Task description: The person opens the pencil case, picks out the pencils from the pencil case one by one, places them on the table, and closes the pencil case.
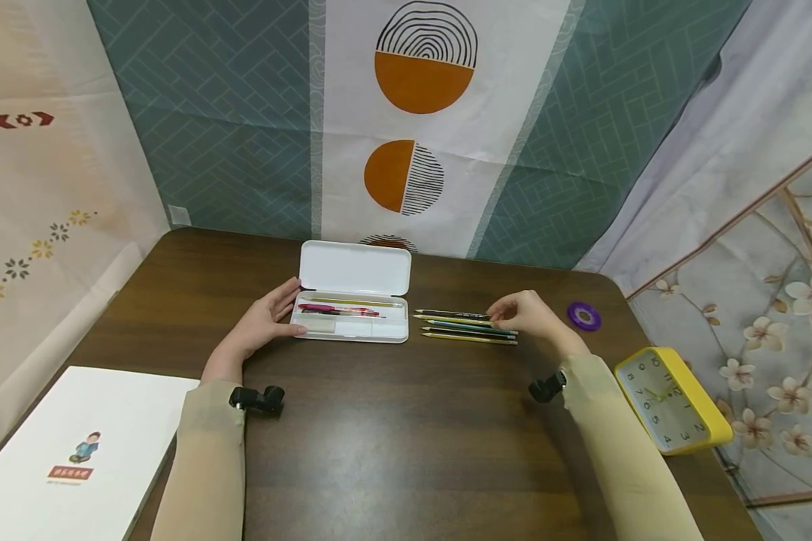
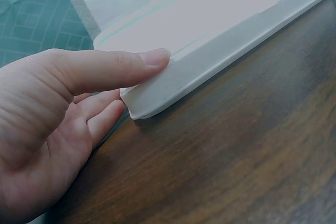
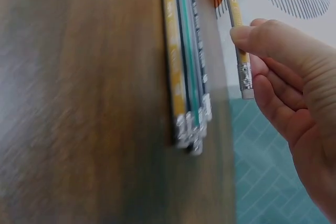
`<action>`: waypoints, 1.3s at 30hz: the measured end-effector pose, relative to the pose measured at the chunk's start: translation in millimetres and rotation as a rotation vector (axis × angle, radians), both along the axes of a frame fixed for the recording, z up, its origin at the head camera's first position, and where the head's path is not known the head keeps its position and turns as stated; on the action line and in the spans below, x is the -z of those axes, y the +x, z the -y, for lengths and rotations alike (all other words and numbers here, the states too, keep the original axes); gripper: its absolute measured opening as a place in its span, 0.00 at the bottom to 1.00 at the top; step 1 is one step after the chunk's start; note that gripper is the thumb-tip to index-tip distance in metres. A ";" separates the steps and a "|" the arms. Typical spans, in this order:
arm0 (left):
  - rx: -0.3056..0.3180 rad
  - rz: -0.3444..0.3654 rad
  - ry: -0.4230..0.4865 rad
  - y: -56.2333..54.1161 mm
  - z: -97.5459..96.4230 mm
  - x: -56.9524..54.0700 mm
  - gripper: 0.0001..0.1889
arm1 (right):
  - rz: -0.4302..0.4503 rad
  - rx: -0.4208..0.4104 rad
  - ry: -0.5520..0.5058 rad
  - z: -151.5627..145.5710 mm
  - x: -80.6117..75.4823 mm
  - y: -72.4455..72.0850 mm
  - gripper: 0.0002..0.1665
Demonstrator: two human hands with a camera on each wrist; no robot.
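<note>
My left hand (image 1: 260,323) holds the left end of an open white pencil case (image 1: 394,329), the thumb (image 2: 121,70) at its front wall and the other fingers round the corner. Inside the case lie a yellow pencil (image 1: 355,302), a red pen (image 1: 325,308) with a dark-barrelled one beside it, and a pale block. To the right, my right hand (image 1: 531,313) pinches a yellow pencil (image 3: 232,1) near its eraser end, lifted off the others. Below it, several pencils (image 3: 178,77) lie side by side on the table, yellow, green and black.
A purple ring-shaped roll (image 1: 584,316) lies right of my right hand. Beside my right forearm stands a yellow clock (image 1: 677,402). A white box or book (image 1: 74,421) occupies the left front of the brown table (image 1: 399,436). Patterned cloth (image 1: 243,135) hangs behind the table.
</note>
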State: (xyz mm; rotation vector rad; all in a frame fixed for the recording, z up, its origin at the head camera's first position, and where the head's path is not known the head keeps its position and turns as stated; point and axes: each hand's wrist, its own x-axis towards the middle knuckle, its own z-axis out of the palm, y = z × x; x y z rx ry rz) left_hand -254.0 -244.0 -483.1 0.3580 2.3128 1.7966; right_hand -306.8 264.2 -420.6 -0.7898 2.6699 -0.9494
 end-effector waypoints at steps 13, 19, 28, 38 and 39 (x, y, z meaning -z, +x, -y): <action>-0.004 0.014 -0.006 -0.8 -1.1 -2.7 0.54 | 0.072 0.014 -0.011 -16.5 15.5 9.9 0.10; -0.010 0.012 -0.006 0.0 -0.4 -2.9 0.54 | 0.078 0.022 0.011 -7.9 7.8 20.5 0.10; -0.014 0.012 -0.030 -1.0 -1.1 -1.0 0.54 | 0.071 -0.002 0.052 -10.4 5.8 24.5 0.09; -0.016 0.014 -0.016 -1.0 -1.3 0.7 0.54 | 0.042 -0.022 0.050 -19.7 23.2 15.9 0.06; -0.013 0.012 -0.014 -1.0 -1.3 0.8 0.54 | 0.041 -0.022 0.051 -20.0 23.5 16.0 0.05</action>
